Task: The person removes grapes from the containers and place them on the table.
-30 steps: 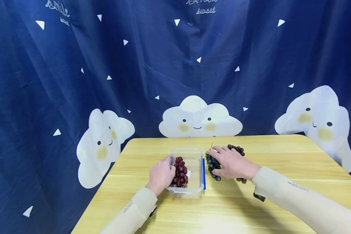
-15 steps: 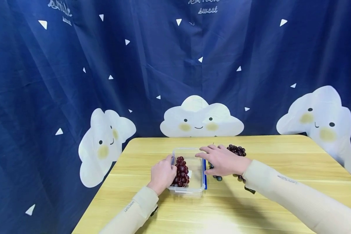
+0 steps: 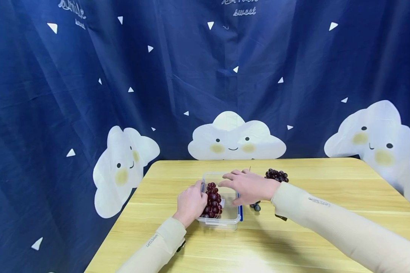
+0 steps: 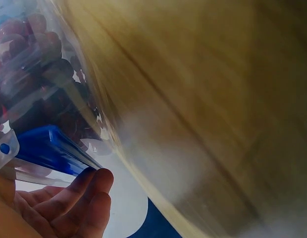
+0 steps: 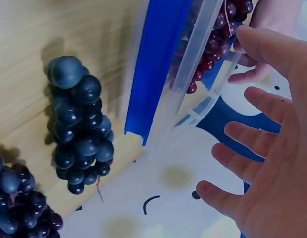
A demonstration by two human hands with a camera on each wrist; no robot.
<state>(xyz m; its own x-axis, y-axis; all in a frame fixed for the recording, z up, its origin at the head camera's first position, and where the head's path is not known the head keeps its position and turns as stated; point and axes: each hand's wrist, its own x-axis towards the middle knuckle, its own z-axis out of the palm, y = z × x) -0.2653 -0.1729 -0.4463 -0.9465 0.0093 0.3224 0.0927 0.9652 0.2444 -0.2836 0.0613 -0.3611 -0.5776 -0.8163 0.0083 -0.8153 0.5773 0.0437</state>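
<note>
A clear plastic food container (image 3: 222,222) with blue side latches stands on the table, a bunch of dark red grapes (image 3: 212,201) lying along its left side. My left hand (image 3: 190,201) grips the container's left wall; in the left wrist view its fingers (image 4: 96,198) lie at the blue latch (image 4: 52,148). My right hand (image 3: 248,188) hovers over the container's right part, fingers spread and nothing in them, as the right wrist view also shows. A black grape bunch (image 5: 84,124) lies beside the container's right latch (image 5: 156,64), mostly hidden under the right hand in the head view.
A second dark purple grape bunch (image 3: 276,175) lies farther right on the wooden table (image 3: 321,197), partly behind the right hand. A navy curtain (image 3: 225,68) with printed clouds hangs along the table's far edge.
My right hand has moved left, from over the black grapes to over the container, its fingers still spread. The left hand keeps its grip on the container, and the grapes lie as before.
</note>
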